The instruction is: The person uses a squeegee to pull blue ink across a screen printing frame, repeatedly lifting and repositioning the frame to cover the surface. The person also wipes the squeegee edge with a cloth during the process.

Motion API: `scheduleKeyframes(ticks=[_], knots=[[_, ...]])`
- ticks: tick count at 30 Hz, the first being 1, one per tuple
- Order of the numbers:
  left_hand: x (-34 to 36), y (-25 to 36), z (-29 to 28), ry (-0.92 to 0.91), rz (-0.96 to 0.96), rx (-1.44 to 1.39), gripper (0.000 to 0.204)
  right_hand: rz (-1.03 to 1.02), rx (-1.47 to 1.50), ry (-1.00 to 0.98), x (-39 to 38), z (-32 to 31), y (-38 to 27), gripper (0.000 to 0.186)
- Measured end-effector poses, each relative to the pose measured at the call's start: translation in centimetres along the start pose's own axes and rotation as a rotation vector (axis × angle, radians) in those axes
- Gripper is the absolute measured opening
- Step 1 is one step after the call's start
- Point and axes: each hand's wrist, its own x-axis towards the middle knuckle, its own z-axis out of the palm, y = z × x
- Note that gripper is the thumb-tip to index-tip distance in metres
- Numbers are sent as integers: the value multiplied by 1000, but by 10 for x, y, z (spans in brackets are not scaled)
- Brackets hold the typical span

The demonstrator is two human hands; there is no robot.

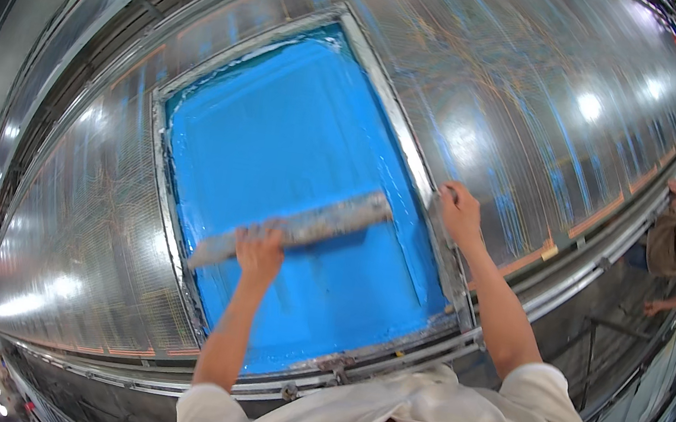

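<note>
Our left hand [259, 252] grips the long grey ink-caked squeegee [293, 229], lying crosswise on the blue-inked screen [297, 135]. Our right hand [458, 212] presses, fingers curled, on the grey metal frame [416, 157].

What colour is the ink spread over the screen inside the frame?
Bright blue ink covers the screen, seen in the head view, under the squeegee held by the left hand.

Left hand [259, 253] grips squeegee [293, 229], apparently.

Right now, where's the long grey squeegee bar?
In the head view, the long grey squeegee bar lies slantwise across the middle of the blue ink-covered screen, gripped by the left hand; the right hand rests on the screen's right metal frame.
</note>
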Motion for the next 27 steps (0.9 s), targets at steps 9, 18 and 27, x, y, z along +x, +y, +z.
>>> scheduleKeyframes(ticks=[9, 18, 27], knots=[[241, -182, 92, -130, -105, -15, 32, 55, -34, -43, 5, 5, -11, 22], [310, -196, 80, -177, -107, -2, 33, 17, -43, 26, -1, 3, -18, 24], [210, -124, 36, -290, -87, -36, 15, 83, 76, -111, -1, -17, -30, 27]])
